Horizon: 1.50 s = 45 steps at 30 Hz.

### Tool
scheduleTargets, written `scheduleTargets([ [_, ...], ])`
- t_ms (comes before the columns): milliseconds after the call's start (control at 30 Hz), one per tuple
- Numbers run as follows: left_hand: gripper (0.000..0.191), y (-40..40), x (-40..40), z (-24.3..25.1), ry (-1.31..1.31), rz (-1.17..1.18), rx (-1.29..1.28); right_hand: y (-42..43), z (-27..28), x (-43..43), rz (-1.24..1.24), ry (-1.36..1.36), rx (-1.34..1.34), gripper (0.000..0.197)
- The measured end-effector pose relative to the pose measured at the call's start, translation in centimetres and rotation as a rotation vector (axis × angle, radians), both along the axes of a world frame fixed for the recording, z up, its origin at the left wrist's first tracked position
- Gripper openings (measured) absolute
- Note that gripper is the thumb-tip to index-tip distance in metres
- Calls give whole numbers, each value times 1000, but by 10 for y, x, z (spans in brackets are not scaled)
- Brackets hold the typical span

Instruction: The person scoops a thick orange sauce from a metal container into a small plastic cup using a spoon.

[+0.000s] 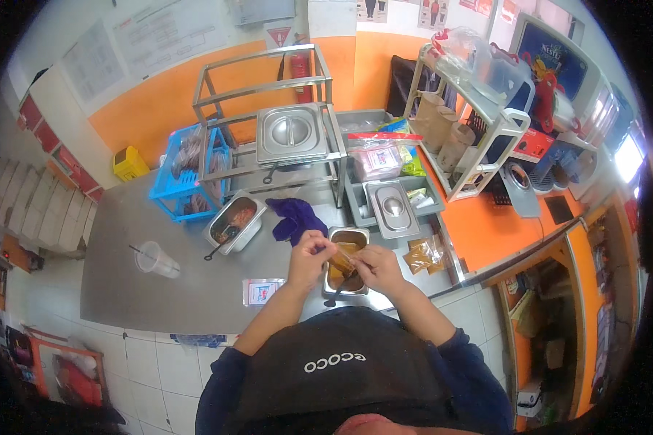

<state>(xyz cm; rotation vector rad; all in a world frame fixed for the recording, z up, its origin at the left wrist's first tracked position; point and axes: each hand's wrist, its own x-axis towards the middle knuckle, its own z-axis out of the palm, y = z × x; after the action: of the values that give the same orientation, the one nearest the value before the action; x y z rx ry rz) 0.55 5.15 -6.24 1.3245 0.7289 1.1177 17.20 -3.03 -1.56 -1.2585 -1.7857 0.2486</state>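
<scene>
Both my hands pinch a small clear plastic bag [342, 263] with brown sauce in it. My left hand [308, 262] grips its left end, and my right hand [380, 267] pinches the other end between thumb and fingers. Directly beneath is a deep steel food pan [349, 232] of brown sauce, partly hidden by the hands. A dark ladle handle [333, 299] sticks out over its near rim. To the right lie several filled clear sachets [425, 255] of brown sauce. A stack of printed packets [263, 292] rests left of my left forearm.
Left of a purple cloth [299, 220] stands a steel pan [237, 222] of reddish food with a ladle. A plastic cup [156, 260] with a straw lies farther left. A steel lid [394, 209] leans on a grey divided tray [356, 204]. Behind stands a metal rack [261, 98].
</scene>
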Motion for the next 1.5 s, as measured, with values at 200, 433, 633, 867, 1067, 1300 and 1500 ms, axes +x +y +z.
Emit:
scheduleTargets([
  [200, 38, 84, -34, -36, 287, 314, 246, -1, 1, 16, -151, 88, -65, 5],
  [433, 73, 80, 1, -102, 1323, 197, 573, 0, 8, 15, -155, 156, -60, 5],
  [633, 47, 92, 4, -126, 1430, 181, 615, -4, 0, 23, -161, 142, -84, 6],
  [867, 37, 98, -11, -131, 1274, 282, 721, 1, 5, 16, -140, 146, -69, 6],
  [1067, 36, 104, -19, -120, 1152, 459, 534, -2, 12, 31, -186, 170, -87, 6],
  [1300, 53, 100, -38, -106, 1515, 327, 404, -44, 45, 101, -457, 119, -217, 10],
  [1500, 50, 79, -16, -60, 1408, 244, 319, -64, 7, 131, -684, 126, -604, 14],
])
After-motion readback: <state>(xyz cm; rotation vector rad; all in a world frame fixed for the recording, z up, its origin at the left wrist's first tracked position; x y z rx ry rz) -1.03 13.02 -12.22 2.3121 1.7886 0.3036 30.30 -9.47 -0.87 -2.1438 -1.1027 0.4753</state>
